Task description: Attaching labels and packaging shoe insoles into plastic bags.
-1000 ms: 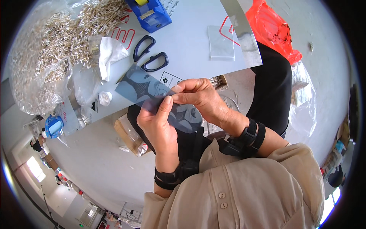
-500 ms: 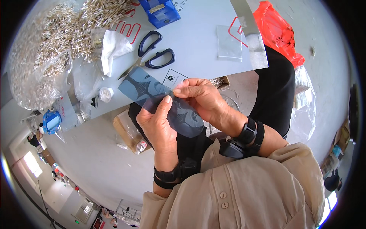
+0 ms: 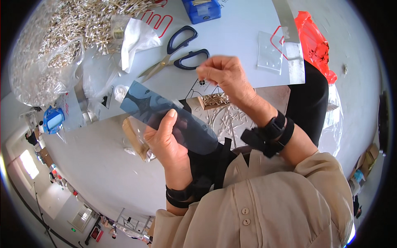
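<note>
My left hand (image 3: pixel 167 142) grips a dark blue, see-through plastic sheet (image 3: pixel 142 103) with curved darker shapes on it, the thumb pressed on top. The sheet slants over my lap by the table's near edge. Apart from it, to the upper right, my right hand (image 3: pixel 225 78) is raised with the fingertips pinched together; what they hold, if anything, I cannot make out. Just left of those fingertips lie scissors (image 3: pixel 167 60) with dark blue handles, blades parted and pointing at the sheet.
Many cotton swabs (image 3: pixel 93 25) and clear plastic bags (image 3: pixel 62 58) cover the table's far left. Near them are a white cloth-like piece (image 3: pixel 136 39) and a small white roll (image 3: pixel 120 93). A blue box (image 3: pixel 202 10), clear packet (image 3: pixel 271 51), red bag (image 3: pixel 312 45) and swab-filled carton (image 3: pixel 214 100) lie around.
My right hand has left the sheet and moved up and right, its fingers still pinched. My left hand keeps the sheet, and the view has shifted slightly.
</note>
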Motion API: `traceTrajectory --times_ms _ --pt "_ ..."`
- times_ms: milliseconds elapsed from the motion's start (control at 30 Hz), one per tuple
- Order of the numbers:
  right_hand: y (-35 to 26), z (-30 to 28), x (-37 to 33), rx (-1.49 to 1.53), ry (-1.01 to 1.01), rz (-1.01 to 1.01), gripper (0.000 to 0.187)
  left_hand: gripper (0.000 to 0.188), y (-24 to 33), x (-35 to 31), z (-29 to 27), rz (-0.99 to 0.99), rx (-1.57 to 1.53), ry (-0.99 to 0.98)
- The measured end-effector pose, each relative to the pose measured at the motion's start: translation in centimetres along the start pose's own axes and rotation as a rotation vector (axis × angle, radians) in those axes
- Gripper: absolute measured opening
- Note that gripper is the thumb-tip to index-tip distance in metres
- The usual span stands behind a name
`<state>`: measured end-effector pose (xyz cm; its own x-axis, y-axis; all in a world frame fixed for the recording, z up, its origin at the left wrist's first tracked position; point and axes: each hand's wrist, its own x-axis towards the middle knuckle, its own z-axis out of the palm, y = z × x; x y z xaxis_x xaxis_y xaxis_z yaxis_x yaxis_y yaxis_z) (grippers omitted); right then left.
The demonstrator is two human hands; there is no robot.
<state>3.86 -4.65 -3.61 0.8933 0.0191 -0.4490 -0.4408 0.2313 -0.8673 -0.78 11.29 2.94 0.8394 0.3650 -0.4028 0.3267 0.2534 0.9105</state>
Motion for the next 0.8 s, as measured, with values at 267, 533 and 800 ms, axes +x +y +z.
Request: traceTrajectory --times_ms 267,533,800 --pt "-0.9 0.9 6.6 -1.377 -0.051 -0.949 0.030 0.014 0.7 0.8 -0.6 0.013 0.008 0.084" --pt "-1.8 1.2 5.9 -1.538 -0.135 -0.891 0.021 0.018 0.8 1.3 -1.3 0.010 -0.058 0.091" --pt "-3.6 -3.2 -1.4 -0.744 -0.345 -0.131 0.031 0.017 1.3 0.9 -1.5 0.027 -0.180 0.075"
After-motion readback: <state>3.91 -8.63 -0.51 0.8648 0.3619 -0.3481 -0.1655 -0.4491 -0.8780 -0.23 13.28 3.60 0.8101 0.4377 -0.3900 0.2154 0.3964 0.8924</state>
